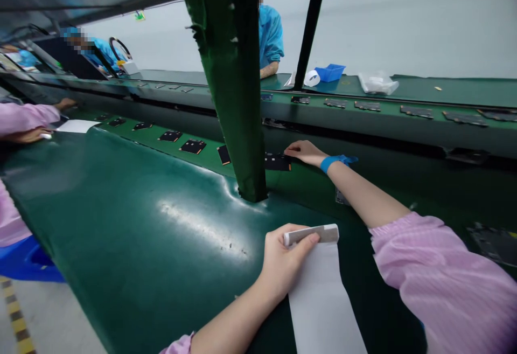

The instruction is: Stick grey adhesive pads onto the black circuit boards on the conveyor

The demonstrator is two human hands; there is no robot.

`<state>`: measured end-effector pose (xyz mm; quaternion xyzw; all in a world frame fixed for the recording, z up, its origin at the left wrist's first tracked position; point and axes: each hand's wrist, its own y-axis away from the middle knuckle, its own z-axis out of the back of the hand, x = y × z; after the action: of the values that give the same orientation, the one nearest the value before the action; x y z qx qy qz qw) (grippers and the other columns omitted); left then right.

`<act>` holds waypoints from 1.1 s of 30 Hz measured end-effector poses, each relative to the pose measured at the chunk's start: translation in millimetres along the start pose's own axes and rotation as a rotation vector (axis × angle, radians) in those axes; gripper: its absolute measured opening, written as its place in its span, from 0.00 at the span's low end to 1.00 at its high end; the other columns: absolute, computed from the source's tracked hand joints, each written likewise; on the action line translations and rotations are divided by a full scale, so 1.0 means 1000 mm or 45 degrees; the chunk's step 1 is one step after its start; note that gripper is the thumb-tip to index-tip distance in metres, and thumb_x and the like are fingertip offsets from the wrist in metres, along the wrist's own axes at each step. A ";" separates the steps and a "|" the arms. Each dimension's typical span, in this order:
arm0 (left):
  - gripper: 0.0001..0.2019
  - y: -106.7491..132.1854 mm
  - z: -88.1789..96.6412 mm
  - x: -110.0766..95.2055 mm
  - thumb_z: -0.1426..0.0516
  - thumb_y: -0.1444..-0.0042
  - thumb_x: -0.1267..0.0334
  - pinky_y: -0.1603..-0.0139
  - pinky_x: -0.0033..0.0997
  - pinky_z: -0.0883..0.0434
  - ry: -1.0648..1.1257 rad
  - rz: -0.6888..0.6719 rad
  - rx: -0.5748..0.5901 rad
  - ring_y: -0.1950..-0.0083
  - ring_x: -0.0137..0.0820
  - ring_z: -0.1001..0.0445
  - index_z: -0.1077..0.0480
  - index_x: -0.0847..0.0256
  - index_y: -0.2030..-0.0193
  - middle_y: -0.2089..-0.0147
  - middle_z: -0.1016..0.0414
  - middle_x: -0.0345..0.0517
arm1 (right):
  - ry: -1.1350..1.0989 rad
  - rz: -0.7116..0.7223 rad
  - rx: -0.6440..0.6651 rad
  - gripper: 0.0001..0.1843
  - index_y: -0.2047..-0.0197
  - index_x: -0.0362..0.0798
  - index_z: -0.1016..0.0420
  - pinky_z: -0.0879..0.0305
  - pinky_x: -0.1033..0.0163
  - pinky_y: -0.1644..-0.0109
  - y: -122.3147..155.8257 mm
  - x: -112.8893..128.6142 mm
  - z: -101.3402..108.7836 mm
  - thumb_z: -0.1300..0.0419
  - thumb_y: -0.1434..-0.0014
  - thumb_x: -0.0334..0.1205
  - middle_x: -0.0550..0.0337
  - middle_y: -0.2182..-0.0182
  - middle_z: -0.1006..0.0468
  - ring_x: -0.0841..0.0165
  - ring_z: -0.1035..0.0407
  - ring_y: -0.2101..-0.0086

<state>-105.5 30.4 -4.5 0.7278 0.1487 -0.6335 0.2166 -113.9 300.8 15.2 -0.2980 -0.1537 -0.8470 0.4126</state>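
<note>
My left hand [285, 262] is closed around a rolled end of a white paper strip [323, 300], thumb pressed on the roll. The rest of the strip hangs down toward the bottom edge. Farther off, my right hand [307, 153] reaches over the green belt, a blue band on its wrist. Its fingers are pinched together at the right corner of a black circuit board [277, 162]. Whether they grip the board or something small is hidden. The post covers this board's left part. Another circuit board [342, 196] shows partly behind my right forearm.
A green-wrapped post [238, 90] stands between the table [141, 235] and the belt. Several boards [193, 146] lie along the belt to the left. Across, a second row [367, 106] runs past a blue bin [330, 72]. A co-worker's pink sleeve [28, 117] is at left.
</note>
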 end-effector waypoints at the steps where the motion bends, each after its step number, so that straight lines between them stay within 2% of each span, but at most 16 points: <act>1: 0.09 0.000 0.000 0.000 0.36 0.52 0.58 0.67 0.29 0.30 0.003 0.003 0.002 0.67 0.36 0.23 0.21 0.62 0.69 0.69 0.19 0.48 | 0.000 0.000 0.015 0.14 0.62 0.46 0.19 0.33 0.60 0.59 -0.002 -0.003 0.000 0.43 0.41 0.43 0.53 0.64 0.20 0.61 0.27 0.62; 6: 0.08 0.001 0.000 0.000 0.36 0.51 0.59 0.66 0.29 0.30 -0.007 0.007 0.003 0.66 0.36 0.24 0.21 0.62 0.69 0.69 0.19 0.48 | 0.007 -0.018 0.085 0.13 0.64 0.48 0.18 0.32 0.60 0.60 -0.004 -0.018 0.005 0.41 0.43 0.46 0.54 0.63 0.19 0.60 0.27 0.63; 11: 0.09 0.000 0.001 0.000 0.36 0.52 0.58 0.67 0.30 0.30 -0.015 -0.010 0.004 0.67 0.35 0.24 0.21 0.62 0.70 0.70 0.20 0.48 | 0.024 0.002 0.119 0.13 0.66 0.48 0.18 0.32 0.61 0.60 -0.002 -0.023 0.009 0.40 0.45 0.47 0.55 0.65 0.19 0.61 0.27 0.64; 16: 0.09 -0.001 0.001 0.002 0.37 0.51 0.58 0.67 0.29 0.30 -0.020 -0.023 0.018 0.67 0.35 0.24 0.21 0.62 0.69 0.70 0.20 0.48 | 0.056 -0.001 0.107 0.11 0.71 0.47 0.20 0.33 0.61 0.58 0.008 -0.026 0.008 0.40 0.45 0.44 0.53 0.62 0.21 0.60 0.28 0.61; 19: 0.08 -0.001 0.001 0.002 0.36 0.51 0.59 0.67 0.30 0.30 -0.025 -0.029 0.019 0.67 0.36 0.23 0.21 0.62 0.69 0.70 0.19 0.48 | 0.076 -0.069 0.029 0.10 0.64 0.46 0.22 0.34 0.59 0.53 0.014 -0.031 0.005 0.39 0.46 0.43 0.49 0.54 0.25 0.58 0.30 0.56; 22: 0.07 0.000 0.001 0.001 0.36 0.51 0.60 0.67 0.30 0.30 -0.034 -0.039 0.015 0.66 0.36 0.23 0.21 0.62 0.70 0.70 0.19 0.48 | 0.060 -0.145 -0.053 0.22 0.48 0.44 0.31 0.33 0.56 0.52 0.020 -0.036 0.005 0.39 0.45 0.44 0.46 0.50 0.28 0.59 0.31 0.55; 25: 0.07 0.001 0.001 0.000 0.37 0.50 0.60 0.66 0.30 0.30 -0.038 -0.049 0.019 0.66 0.36 0.23 0.21 0.62 0.69 0.69 0.19 0.48 | 0.007 -0.164 -0.073 0.27 0.40 0.42 0.40 0.32 0.56 0.52 0.025 -0.034 0.010 0.46 0.39 0.47 0.43 0.50 0.28 0.60 0.30 0.54; 27: 0.07 0.000 0.001 0.000 0.37 0.50 0.60 0.66 0.30 0.30 -0.042 -0.055 0.021 0.66 0.36 0.23 0.21 0.62 0.69 0.69 0.19 0.48 | -0.002 -0.059 -0.009 0.33 0.37 0.45 0.44 0.35 0.55 0.46 0.028 -0.027 0.013 0.44 0.41 0.50 0.43 0.44 0.31 0.59 0.33 0.48; 30: 0.08 0.000 0.000 0.001 0.37 0.51 0.59 0.67 0.29 0.30 -0.051 -0.059 0.019 0.67 0.36 0.24 0.21 0.63 0.69 0.70 0.20 0.48 | 0.104 0.236 0.214 0.53 0.33 0.49 0.50 0.44 0.52 0.38 0.031 -0.014 0.012 0.31 0.57 0.51 0.46 0.36 0.42 0.54 0.45 0.38; 31: 0.08 0.000 0.000 0.001 0.37 0.51 0.59 0.67 0.29 0.31 -0.052 -0.061 0.016 0.67 0.36 0.24 0.21 0.63 0.69 0.70 0.20 0.48 | 0.154 0.304 0.281 0.56 0.32 0.49 0.50 0.45 0.52 0.38 0.032 -0.010 0.011 0.29 0.61 0.49 0.47 0.36 0.42 0.53 0.46 0.38; 33: 0.08 -0.001 0.000 0.001 0.37 0.51 0.59 0.68 0.29 0.31 -0.053 -0.064 0.015 0.67 0.35 0.24 0.21 0.63 0.69 0.70 0.20 0.47 | 0.233 0.345 0.343 0.54 0.32 0.49 0.50 0.42 0.53 0.40 0.033 -0.004 0.010 0.30 0.59 0.46 0.49 0.40 0.35 0.54 0.40 0.41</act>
<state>-106.0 30.6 -5.5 0.7117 0.1585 -0.6547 0.1994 -82.3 288.1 21.6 -0.1800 -0.1861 -0.7791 0.5710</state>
